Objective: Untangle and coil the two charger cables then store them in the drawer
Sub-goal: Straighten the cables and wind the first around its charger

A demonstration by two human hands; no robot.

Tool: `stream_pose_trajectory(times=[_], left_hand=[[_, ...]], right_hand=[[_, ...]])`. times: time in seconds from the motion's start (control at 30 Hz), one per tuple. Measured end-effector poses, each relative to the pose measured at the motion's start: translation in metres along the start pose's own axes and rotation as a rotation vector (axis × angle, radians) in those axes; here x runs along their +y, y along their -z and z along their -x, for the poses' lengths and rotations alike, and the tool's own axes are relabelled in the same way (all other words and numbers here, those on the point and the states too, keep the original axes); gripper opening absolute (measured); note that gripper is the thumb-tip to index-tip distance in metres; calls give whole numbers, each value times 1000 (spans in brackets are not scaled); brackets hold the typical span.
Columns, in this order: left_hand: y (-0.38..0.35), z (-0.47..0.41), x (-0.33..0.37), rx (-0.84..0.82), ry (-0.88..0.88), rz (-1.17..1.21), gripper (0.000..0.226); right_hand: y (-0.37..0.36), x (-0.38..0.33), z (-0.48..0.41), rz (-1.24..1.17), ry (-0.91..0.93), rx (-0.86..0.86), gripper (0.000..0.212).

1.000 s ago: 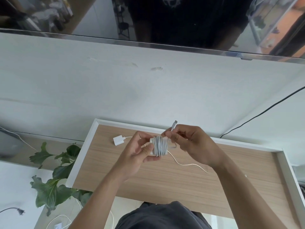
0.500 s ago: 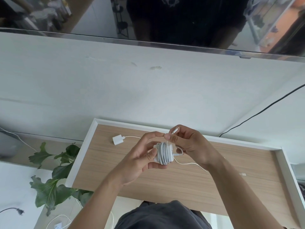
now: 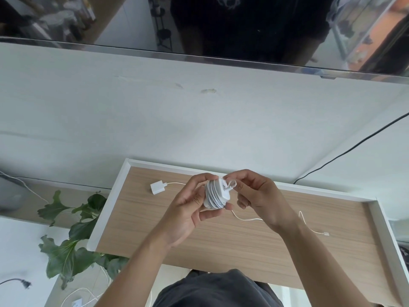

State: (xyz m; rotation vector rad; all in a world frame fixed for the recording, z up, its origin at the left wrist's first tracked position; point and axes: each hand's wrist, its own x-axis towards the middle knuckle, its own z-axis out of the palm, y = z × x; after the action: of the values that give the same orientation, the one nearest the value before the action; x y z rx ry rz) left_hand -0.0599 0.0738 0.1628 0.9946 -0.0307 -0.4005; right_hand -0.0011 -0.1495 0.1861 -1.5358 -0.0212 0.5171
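Grey cloth of the person's shirt (image 3: 212, 291) sits nearest, and both forearms reach out from it over the open drawer (image 3: 105, 209). The left hand (image 3: 190, 209) grips the coiled charger (image 3: 215, 193), thumb and fingers curled round the white windings. The right hand (image 3: 259, 196), close against the bundle's other side, pinches the loose end (image 3: 231, 185) in a small loop at the top.

If that pinch slips before the end is tucked, the springy windings would likely loosen and the coil would have to be wound again. Pulling the loop too hard could drag a turn off the side.

Under the hands, the second charger cable (image 3: 245, 219) lies uncoiled on the wooden drawer floor. Its plug block (image 3: 156, 187) is just past the left hand, and its connector (image 3: 325, 234) is off the outer side of the right wrist. Setting the coil down on that slack might tangle the two again.

Outside the left arm stands a leafy plant (image 3: 66, 251). Beyond the fingertips rises a white wall (image 3: 199, 120), crossed by a black cord (image 3: 354, 147), with a dark screen (image 3: 221, 25) above.
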Motion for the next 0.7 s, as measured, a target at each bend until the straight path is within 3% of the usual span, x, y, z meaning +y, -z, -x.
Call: stream_pose_trajectory(times=[0.23, 0.57, 0.7], left_hand=[[0, -5, 0, 124, -1, 64, 34], [6, -3, 2, 49, 51, 77, 36], [8, -3, 2, 63, 37, 96, 37]], right_hand=[[6, -4, 5, 177, 74, -29, 19], [8, -6, 0, 86, 160, 47, 18], [10, -2, 0, 129, 125, 0, 16]])
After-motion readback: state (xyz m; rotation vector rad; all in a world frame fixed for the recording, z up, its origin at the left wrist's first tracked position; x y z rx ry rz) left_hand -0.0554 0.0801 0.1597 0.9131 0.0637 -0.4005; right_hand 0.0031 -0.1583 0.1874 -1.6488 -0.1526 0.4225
